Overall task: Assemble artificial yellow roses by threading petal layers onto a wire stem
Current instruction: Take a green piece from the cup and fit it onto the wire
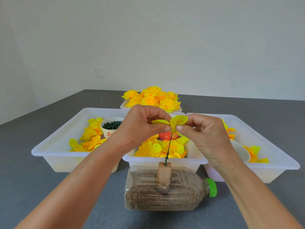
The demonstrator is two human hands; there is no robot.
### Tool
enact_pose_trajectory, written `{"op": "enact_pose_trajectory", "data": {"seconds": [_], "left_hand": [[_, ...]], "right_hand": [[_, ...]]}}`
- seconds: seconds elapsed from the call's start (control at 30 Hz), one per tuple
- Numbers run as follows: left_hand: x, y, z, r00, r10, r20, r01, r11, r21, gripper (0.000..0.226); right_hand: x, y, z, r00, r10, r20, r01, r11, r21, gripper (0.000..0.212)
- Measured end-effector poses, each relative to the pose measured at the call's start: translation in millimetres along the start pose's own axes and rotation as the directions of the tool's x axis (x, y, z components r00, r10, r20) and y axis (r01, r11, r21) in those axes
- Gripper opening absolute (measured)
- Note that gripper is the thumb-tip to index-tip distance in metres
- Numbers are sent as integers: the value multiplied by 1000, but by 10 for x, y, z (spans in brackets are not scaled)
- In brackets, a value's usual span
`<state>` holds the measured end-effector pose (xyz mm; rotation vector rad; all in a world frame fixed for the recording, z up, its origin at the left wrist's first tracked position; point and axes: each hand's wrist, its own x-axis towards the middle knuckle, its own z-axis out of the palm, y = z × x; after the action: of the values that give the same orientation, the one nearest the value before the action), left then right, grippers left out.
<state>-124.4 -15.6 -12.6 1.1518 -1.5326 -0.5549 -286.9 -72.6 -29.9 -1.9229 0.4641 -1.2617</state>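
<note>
Both hands, left (140,124) and right (204,129), pinch a yellow petal layer (177,121) atop the green wire stem (169,142). Stem's stuck upright in a block (164,175) on a bottle (166,190).

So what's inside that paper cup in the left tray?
The paper cup is filled with small dark green pieces. Only the top layer shows; the left hand covers its right edge.

Wire stem (168,146): top end hidden behind pinched yellow petals (177,122). Paper cup (110,128): right side hidden by left hand (142,124). Red packet (167,136): print too small to read. Forearms: cut off at bottom edge.
</note>
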Motion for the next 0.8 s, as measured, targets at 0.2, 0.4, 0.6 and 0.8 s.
{"op": "enact_pose_trajectory", "data": {"seconds": [0.2, 0.4, 0.6, 0.8], "left_hand": [[-20, -25, -20, 998, 31, -45, -27, 996, 87, 17], [-18, -91, -9, 991, 98, -89, -77, 974, 213, 12], [-36, -119, -9, 992, 93, -81, -75, 977, 200, 12], [-78, -130, 2, 993, 98, -70, -82, 977, 196, 13]], "right_hand": [[-8, -36, 46, 1000, -19, 7, 19, 999, 29, 28], [-5, -33, 62, 999, -46, 16, 46, 999, 24, 37], [-7, -25, 48, 998, -53, 27, 52, 998, 22, 40], [-48, -13, 39, 999, -17, 43, 18, 1000, -21, 36]]}}
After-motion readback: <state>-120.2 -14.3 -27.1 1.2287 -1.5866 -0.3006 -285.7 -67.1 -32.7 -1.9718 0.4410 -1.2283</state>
